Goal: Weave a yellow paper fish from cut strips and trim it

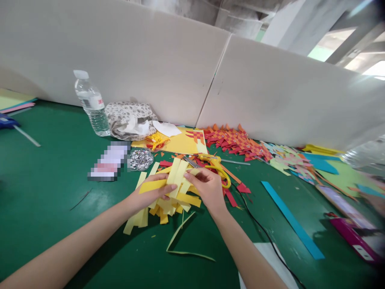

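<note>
A loose weave of pale and darker yellow paper strips (168,196) lies on the green table (54,188). My left hand (147,195) is closed on the weave's left side, thumb pressed on a darker yellow strip. My right hand (206,185) pinches the upper end of a pale yellow strip at the weave's right side. Yellow-handled scissors (215,164) lie just behind my right hand, among red paper scraps.
A water bottle (92,103), a patterned cloth pouch (129,118), a dish of googly eyes (140,159) and a yellow sheet (180,142) stand behind. Woven red-orange paper fish (237,140) and pastel ones (288,160) line the white partition. A blue strip (291,218) and black cable (264,233) lie to the right.
</note>
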Available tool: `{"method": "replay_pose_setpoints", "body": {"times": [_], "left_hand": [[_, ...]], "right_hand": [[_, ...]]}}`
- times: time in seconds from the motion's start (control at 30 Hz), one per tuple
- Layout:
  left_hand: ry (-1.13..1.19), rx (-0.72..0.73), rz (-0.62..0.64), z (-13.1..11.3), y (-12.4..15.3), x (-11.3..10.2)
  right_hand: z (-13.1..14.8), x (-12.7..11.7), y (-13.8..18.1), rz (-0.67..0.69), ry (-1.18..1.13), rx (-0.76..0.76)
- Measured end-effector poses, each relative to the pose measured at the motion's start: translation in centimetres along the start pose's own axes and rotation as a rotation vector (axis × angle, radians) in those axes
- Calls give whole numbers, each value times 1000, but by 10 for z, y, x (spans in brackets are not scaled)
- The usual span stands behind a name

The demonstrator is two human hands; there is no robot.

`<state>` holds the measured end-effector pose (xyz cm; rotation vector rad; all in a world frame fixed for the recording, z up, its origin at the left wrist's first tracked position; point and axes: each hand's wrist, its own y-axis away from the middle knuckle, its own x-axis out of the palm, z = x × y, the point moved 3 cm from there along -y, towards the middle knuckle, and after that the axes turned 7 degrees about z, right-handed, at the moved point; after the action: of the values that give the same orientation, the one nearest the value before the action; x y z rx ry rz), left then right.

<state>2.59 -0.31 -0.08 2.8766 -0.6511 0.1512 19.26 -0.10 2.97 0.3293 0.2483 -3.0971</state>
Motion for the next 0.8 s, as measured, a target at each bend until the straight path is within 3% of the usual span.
{"method": "replay_pose_setpoints", "body": {"times": [0.17,0.27,0.4,0.6,0.8], "left_hand": [[119,-35,38,-2,2,4],[151,-89,80,-2,3,7],[165,-161,30,-1,4,9],[151,-137,68,-1,4,10],[137,-128,-17,-3,2,5]], "right_hand": [[0,3,2,1,-74,-4],[-2,3,2,-68,-69,-5],[-2,3,2,-117,-43,-37],[0,4,3,-145,-8,-22],[-5,6,0,81,-143,60]]}}
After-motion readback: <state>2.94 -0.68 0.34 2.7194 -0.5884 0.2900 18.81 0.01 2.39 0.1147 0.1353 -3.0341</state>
